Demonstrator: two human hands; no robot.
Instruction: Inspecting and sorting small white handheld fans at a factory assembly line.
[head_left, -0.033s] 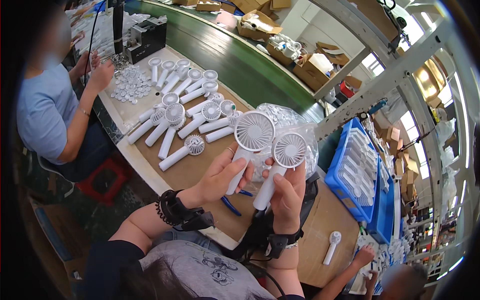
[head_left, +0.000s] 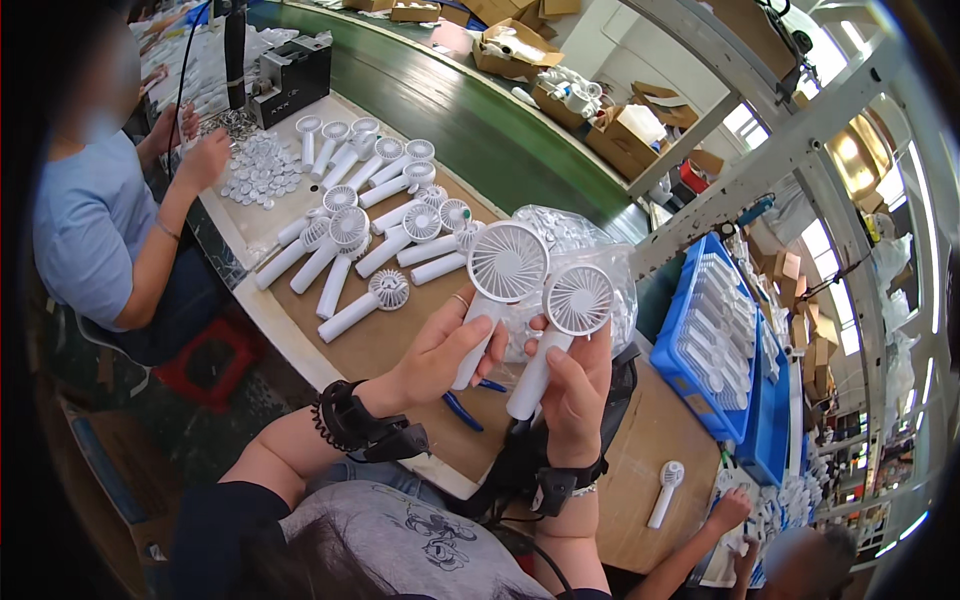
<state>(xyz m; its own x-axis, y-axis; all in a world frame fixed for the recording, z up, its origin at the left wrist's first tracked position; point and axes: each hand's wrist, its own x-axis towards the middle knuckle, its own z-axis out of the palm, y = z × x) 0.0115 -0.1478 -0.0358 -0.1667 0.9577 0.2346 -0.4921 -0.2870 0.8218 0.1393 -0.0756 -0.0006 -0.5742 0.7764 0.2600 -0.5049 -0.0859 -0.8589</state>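
My left hand [head_left: 447, 350] is closed round the handle of a white handheld fan [head_left: 508, 262], its round grille tipped up toward me. Beside it, my right hand [head_left: 578, 385] grips a second white handheld fan [head_left: 578, 300] by its handle. The two fans are held side by side, heads close together. Behind them lies a clear plastic bag [head_left: 620, 275] of white parts. Several more white handheld fans [head_left: 350, 228] lie in rows on the brown board to the left. Blue-handled pliers [head_left: 462, 412] rest on the table below my left hand.
At the far left a person [head_left: 110, 220] works by a heap of small clear discs [head_left: 262, 170]. A green conveyor belt [head_left: 420, 95] runs behind the table. Blue trays [head_left: 705, 345] of white parts stand right, near a lone fan [head_left: 666, 493]. Another person's hand [head_left: 732, 508] shows lower right.
My hands and both fans stay as they were. The person at the left has shifted their hands slightly.
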